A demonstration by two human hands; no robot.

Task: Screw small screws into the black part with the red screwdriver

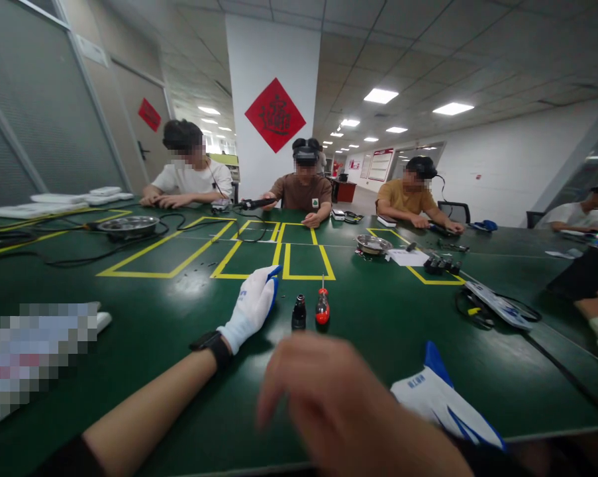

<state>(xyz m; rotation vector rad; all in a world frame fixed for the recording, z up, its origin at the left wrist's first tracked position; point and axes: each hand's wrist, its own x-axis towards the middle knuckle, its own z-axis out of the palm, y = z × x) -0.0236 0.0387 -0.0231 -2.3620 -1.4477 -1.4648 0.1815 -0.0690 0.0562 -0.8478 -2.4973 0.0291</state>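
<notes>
My left hand [251,305], in a white glove with blue coating, lies on the green table with its fingers stretched out together. My right hand [328,397] is bare, raised close to the camera and smeared by motion. A finger of it bends downward, and I see nothing held in it. Beyond the right hand lies a screwdriver [322,308] with a red and dark handle, its tip pointing away from me. Beside it is a small black cylindrical part [299,313] with a narrower top. The other white and blue glove [442,401] rests right of my right hand.
Yellow tape [194,258] marks boxes on the green table [179,311]. Metal bowls [373,244] [130,226], black parts [442,265] and a power strip [497,305] with cables lie around. A pixelated white item [40,351] is at left. Several people sit around the table.
</notes>
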